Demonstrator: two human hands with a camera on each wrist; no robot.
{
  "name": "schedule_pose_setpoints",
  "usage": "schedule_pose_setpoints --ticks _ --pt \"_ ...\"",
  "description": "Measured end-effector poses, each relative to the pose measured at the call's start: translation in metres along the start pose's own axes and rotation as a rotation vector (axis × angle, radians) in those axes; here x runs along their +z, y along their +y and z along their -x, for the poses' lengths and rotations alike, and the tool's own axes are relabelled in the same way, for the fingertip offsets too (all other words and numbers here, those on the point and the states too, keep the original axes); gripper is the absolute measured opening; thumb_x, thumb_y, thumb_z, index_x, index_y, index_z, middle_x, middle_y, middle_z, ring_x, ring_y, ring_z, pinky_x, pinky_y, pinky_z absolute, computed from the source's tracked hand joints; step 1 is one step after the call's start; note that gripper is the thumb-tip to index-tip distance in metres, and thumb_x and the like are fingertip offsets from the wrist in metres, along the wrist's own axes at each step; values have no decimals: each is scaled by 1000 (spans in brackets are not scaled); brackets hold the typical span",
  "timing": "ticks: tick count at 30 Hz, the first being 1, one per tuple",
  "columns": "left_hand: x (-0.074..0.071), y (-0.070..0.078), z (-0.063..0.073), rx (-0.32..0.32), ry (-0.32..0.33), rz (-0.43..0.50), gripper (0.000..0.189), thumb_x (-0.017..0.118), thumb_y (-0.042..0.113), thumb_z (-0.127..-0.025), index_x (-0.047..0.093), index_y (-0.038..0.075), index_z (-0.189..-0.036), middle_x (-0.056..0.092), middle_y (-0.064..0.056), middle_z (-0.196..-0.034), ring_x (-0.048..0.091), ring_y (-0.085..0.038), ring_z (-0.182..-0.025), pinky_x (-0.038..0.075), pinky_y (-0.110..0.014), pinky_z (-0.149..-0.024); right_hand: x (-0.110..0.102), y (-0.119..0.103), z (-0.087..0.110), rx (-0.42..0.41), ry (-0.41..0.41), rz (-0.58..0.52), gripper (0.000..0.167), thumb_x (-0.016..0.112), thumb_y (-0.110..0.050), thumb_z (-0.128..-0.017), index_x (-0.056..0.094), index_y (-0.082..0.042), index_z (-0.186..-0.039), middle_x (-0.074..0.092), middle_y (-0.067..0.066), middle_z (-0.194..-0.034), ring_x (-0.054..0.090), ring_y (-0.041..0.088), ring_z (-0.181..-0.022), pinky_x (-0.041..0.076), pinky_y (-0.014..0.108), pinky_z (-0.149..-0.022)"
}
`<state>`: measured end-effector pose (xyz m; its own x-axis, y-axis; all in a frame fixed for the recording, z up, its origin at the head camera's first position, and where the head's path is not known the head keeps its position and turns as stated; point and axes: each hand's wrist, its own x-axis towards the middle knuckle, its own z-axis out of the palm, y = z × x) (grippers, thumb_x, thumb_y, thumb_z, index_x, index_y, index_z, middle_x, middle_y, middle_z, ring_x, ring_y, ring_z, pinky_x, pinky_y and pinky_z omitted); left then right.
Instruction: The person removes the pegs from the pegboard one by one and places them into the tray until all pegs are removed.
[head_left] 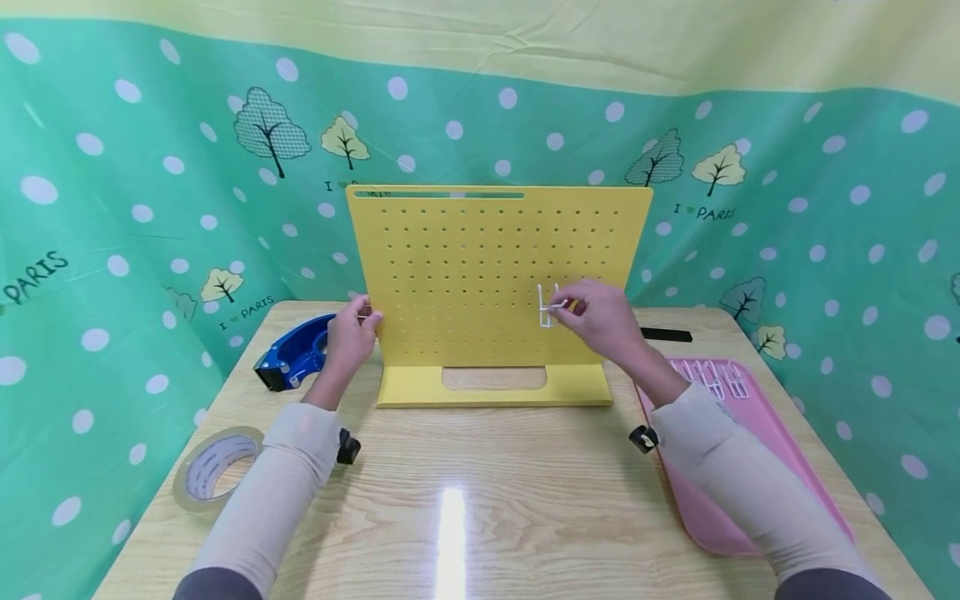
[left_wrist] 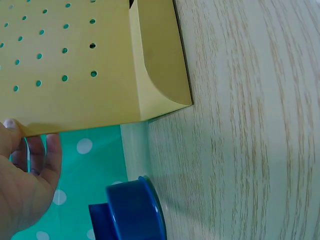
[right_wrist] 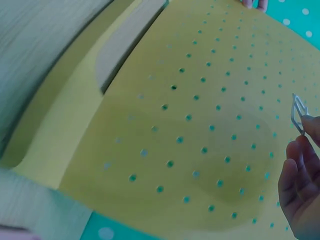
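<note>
A yellow pegboard (head_left: pixel 457 242) stands upright on its own foot, with rows of small holes. My left hand (head_left: pixel 352 335) grips its left edge; in the left wrist view the thumb lies on the front face and the fingers (left_wrist: pixel 52 155) reach behind. Between thumb and fingertips, my right hand (head_left: pixel 598 321) pinches a white wire hook (head_left: pixel 545 317) before the right half of the board. The right wrist view shows the hook (right_wrist: pixel 295 117) close to the board's face; whether its prongs sit in any holes I cannot tell.
At right lies a pink tray (head_left: pixel 723 533) with several white hooks (head_left: pixel 712 379) at its far end. A black bar (head_left: pixel 667 335) is behind it. Left of the board are a blue tape dispenser (head_left: pixel 296 350) and a tape roll (head_left: pixel 197 479). A patterned cloth (head_left: pixel 480 108) hangs behind.
</note>
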<state>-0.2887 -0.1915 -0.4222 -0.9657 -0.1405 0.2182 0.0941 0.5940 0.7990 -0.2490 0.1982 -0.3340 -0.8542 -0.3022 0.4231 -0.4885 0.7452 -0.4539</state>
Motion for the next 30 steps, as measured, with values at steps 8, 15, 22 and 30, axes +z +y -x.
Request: schedule_pose_setpoints --ticks 8,15,22,30 --pt "-2 0 1 -5 4 4 22 55 17 -106 62 5 -122 68 -20 -113 65 -32 -97 55 -34 -75 -18 31 25 64 -36 17 7 74 -18 -94 77 -14 -98 74 6 -94 68 21 -79 57 31 -66" --pt "-1 0 1 -7 -14 10 22 53 18 -107 61 5 -123 68 -19 -114 64 -32 -97 55 -36 -76 -38 56 48 136 -140 52 7 74 -17 -94 76 -15 -100 73 6 -92 63 20 -80 53 29 -67" --pt "-2 -1 0 -5 -12 -1 22 54 19 -107 61 5 -123 67 -19 -112 64 -31 -95 54 -33 -73 -59 78 70 198 -194 82 9 73 -17 -94 77 -12 -101 73 7 -94 62 20 -83 52 27 -68" --pt "-2 -2 0 -2 -10 -15 22 54 18 -106 61 5 -123 68 -19 -113 64 -32 -98 54 -33 -75 -84 113 95 220 -202 119 9 75 -19 -94 77 -11 -99 73 5 -88 62 13 -75 51 24 -60"
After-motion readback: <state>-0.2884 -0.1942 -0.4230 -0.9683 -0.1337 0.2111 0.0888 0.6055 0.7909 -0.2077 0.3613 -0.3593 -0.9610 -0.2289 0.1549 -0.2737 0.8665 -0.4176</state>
